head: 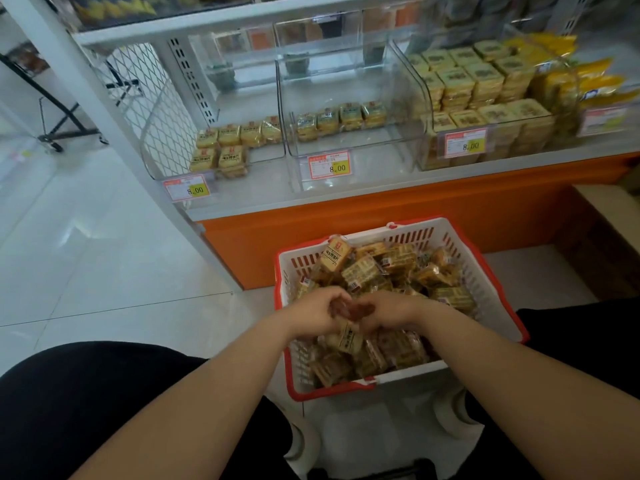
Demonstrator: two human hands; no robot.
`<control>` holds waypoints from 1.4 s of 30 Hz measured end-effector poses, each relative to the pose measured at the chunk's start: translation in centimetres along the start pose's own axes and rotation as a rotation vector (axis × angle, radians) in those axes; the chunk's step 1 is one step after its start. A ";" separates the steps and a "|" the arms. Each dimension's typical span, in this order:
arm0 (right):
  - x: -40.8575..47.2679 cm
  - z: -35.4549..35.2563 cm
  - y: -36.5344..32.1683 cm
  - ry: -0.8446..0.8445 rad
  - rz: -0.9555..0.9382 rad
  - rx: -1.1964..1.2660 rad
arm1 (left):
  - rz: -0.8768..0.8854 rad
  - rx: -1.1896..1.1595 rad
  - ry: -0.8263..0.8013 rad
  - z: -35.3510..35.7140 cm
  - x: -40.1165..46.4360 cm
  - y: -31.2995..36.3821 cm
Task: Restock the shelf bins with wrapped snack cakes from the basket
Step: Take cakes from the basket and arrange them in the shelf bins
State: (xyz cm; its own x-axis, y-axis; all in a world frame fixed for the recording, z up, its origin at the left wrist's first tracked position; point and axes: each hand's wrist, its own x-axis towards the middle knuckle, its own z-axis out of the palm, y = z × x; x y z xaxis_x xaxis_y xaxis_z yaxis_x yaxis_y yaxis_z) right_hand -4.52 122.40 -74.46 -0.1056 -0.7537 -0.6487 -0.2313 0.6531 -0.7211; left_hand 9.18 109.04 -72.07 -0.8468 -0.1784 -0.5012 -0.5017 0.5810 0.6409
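Note:
A white basket with a red rim [481,268] stands on the floor in front of me, full of wrapped snack cakes [384,268]. My left hand [320,311] and my right hand [384,311] meet over its near half, fingers curled together around a wrapped cake [349,337] that hangs just below them. On the shelf above are clear bins: the left bin [173,157] holds several cakes, the middle bin [301,168] has one short row at its back, the right bin [427,157] is stacked high.
Price tags reading 8.00 [329,165] hang on the bin fronts. An orange shelf base [346,223] runs under the shelf. A white upright post [114,133] slants at left, with a black wheeled rack [59,129] beyond on the tiled floor. My dark-clothed knees flank the basket.

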 end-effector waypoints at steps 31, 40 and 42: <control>6.6 -10.5 -30.6 0.665 -0.495 -0.629 | 0.029 -0.270 0.760 -31.1 0.9 -3.0; 15.0 -10.4 -32.6 0.626 -0.168 -0.835 | -0.180 0.445 0.394 -33.4 7.1 -8.5; 16.0 -10.5 -32.2 0.638 -0.158 -0.785 | -0.183 0.550 0.384 -33.4 7.8 -8.8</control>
State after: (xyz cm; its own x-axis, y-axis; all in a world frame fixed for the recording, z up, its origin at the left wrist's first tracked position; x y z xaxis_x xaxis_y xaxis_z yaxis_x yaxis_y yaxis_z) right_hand -8.94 88.51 -59.01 -0.4611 -0.8756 -0.1438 -0.8310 0.4829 -0.2760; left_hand 1.05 75.98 -62.19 -0.8107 -0.5213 -0.2664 -0.5657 0.8147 0.1276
